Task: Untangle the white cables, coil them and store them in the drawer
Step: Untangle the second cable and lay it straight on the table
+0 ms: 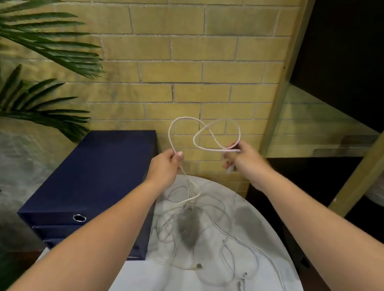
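Green palm fronds are hanging in at my far left. Just right of them the dark navy fabric-covered drawer box is sitting shut, its round metal pull ring facing me. Nothing is showing inside it, so I am judging that storing has not begun.

Next along, my left hand is pinching one white braided cable between thumb and fingertips, raised above the table's far edge. From that pinch the cable is rising into a loop against the yellow brick wall, crossing itself once and running over to my right hand, whose fingers are curling round the loop's other side. Something pale, perhaps a plug, is poking out under those fingers, though the blur is stopping me from being sure.

Below the left pinch the same cable is trailing down into the loose tangle of white cables lying on the round white marbled table, with several plug ends showing among the strands. At the far right a pale wooden shelf frame is standing against a dark recess.

I am reading this as early work. One cable is being drawn free and shaped toward a coil, while the others are lying knotted together and uncoiled, and the drawer is yet to be opened.
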`<control>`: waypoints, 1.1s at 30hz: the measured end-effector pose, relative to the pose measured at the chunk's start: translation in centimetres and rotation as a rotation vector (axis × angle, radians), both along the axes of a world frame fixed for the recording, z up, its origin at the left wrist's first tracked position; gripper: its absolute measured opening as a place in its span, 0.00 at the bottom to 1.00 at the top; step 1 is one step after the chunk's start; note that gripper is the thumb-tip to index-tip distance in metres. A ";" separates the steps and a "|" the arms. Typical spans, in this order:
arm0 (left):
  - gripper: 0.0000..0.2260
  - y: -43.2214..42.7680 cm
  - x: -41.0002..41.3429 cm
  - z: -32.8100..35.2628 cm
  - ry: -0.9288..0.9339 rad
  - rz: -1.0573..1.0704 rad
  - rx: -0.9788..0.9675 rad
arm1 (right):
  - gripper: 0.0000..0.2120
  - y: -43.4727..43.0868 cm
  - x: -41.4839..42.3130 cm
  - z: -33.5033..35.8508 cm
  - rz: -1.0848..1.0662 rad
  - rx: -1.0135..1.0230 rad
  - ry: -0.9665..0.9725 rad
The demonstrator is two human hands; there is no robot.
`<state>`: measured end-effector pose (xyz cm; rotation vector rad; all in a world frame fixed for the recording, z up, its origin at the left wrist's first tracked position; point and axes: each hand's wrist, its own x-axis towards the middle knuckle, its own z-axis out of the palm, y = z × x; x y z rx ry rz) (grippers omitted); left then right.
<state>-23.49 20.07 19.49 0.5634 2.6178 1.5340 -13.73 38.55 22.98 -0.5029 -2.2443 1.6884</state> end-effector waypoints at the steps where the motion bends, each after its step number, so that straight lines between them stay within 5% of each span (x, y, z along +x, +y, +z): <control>1: 0.13 0.2 -0.1 1.0 0.001 -0.013 0.035 | 0.04 -0.4 -0.3 -1.2 0.036 0.017 -0.078; 6: 0.13 1.3 0.0 4.3 0.011 -0.107 0.113 | 0.09 -4.0 -2.3 -3.8 0.186 0.043 -0.122; 10: 0.14 1.7 0.7 6.0 -0.041 -0.113 0.292 | 0.09 -3.9 -4.0 -5.2 0.093 0.418 -0.231; 16: 0.15 0.6 0.7 8.8 -0.123 -0.077 0.505 | 0.14 -3.5 -3.7 -5.8 0.154 0.341 -0.111; 19: 0.14 0.4 0.9 9.4 -0.133 -0.086 0.545 | 0.07 -4.3 -3.8 -5.2 0.199 0.179 -0.043; 26: 0.13 -1.5 0.9 10.0 -0.188 -0.093 0.657 | 0.08 -3.1 -3.3 -2.2 0.086 0.158 0.017; 29: 0.10 -2.4 0.9 9.4 -0.247 -0.120 0.508 | 0.08 -2.8 -3.0 -0.6 0.065 0.010 0.056; 33: 0.20 -2.6 2.5 6.7 -0.275 -0.198 0.105 | 0.08 -3.6 -2.9 2.0 0.083 -0.201 0.101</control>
